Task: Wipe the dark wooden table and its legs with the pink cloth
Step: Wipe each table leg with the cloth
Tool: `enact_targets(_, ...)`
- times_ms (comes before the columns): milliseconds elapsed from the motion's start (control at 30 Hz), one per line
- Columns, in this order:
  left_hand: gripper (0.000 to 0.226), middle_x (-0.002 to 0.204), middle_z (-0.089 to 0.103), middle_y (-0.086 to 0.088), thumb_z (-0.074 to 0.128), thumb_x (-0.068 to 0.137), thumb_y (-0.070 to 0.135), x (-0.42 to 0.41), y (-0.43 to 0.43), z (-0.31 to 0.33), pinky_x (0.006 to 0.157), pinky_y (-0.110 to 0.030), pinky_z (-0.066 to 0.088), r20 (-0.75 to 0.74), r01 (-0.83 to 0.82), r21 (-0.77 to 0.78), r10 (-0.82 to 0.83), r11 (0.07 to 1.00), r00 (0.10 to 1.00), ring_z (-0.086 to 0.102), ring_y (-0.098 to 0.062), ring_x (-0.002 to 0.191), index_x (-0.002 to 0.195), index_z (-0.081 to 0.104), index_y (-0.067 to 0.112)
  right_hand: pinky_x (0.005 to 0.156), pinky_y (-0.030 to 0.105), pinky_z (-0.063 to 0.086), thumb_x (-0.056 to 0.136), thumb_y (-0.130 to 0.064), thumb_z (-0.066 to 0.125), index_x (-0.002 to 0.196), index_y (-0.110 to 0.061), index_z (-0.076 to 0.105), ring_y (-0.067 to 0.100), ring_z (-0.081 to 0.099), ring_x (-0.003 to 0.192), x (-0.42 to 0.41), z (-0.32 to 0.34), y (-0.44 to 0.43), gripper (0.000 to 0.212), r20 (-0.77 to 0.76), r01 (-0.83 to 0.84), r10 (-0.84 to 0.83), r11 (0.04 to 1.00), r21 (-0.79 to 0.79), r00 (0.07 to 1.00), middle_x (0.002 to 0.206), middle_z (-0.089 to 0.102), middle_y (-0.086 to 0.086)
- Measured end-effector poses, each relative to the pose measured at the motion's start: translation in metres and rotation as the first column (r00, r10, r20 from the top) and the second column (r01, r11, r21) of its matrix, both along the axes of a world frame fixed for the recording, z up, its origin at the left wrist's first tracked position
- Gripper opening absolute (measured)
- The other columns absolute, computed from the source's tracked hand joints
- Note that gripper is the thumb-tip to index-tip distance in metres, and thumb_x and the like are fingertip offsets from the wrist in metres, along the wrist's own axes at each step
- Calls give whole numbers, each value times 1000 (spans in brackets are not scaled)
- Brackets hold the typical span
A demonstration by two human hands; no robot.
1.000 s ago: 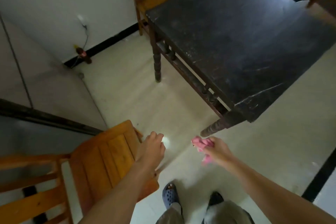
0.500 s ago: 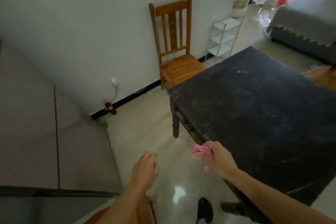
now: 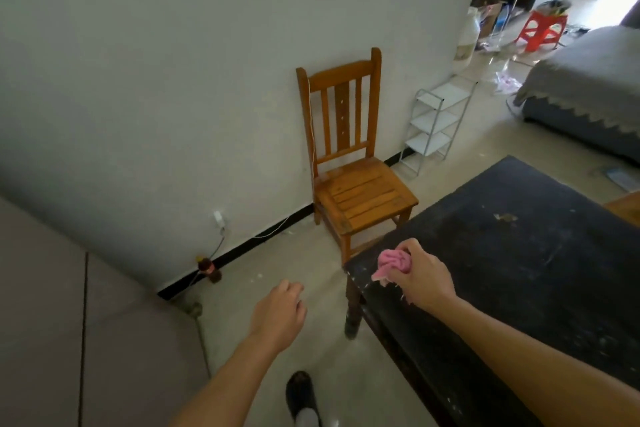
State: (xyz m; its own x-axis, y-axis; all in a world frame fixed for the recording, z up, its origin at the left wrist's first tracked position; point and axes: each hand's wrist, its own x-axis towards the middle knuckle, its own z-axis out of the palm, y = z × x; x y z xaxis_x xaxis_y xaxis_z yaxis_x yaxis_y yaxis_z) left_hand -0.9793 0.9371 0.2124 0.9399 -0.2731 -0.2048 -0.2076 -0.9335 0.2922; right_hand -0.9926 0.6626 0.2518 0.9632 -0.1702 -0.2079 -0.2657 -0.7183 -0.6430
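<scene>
Pink cloth in hand, perhaps touching table corner.

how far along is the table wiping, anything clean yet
Nothing looks done: the table top is dusty, with a pale smear. In hand: the right hand grips the bunched pink cloth over the near corner; the left hand is free. Left: the whole top and the legs, such as the corner leg.
</scene>
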Motion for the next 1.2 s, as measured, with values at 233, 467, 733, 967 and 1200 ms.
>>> enact_targets(233,30,115,50,-6,43,96,26,159,-11,8,81,-42,48,-55,265,-23,-266,964,962,59,-28,91,120,55,15,68,18,39,85,-30,71,108,-34,59,3,50,84,88,-18,1,26,125,288,-284,958,-14,951,105,47,-13)
enact_targets(467,21,108,51,7,47,99,27,241,-82,28,65,-14,39,-50,601,-99,-607,793,793,49,-1,86,118,56,22,69,23,45,86,-30,70,108,-29,63,3,53,79,91,-23,-25,23,136,589,-579,807,-42,804,96,52,-12)
enact_targets(733,26,113,52,7,47,99,29,288,-139,-4,88,-27,50,-65,864,-26,-864,502,500,53,-7,98,123,55,24,59,23,49,84,-36,71,106,-30,51,3,58,70,117,-66,-39,30,75,840,-840,541,48,537,84,60,-12)
enact_targets(967,33,127,50,5,41,100,30,338,-143,-34,96,-26,44,-101,975,18,-970,221,222,49,-9,112,131,49,24,62,22,48,85,-44,70,99,-34,51,2,58,73,160,-84,5,25,-42,934,-938,338,116,344,83,59,-14)
enact_targets(1200,30,119,50,5,39,98,34,368,-153,-77,95,-28,41,-21,980,-14,-980,-198,-198,47,-12,110,124,52,25,65,22,47,84,-36,70,100,-33,55,4,56,77,152,-101,70,22,-48,995,-996,-73,-66,-76,88,60,-12)
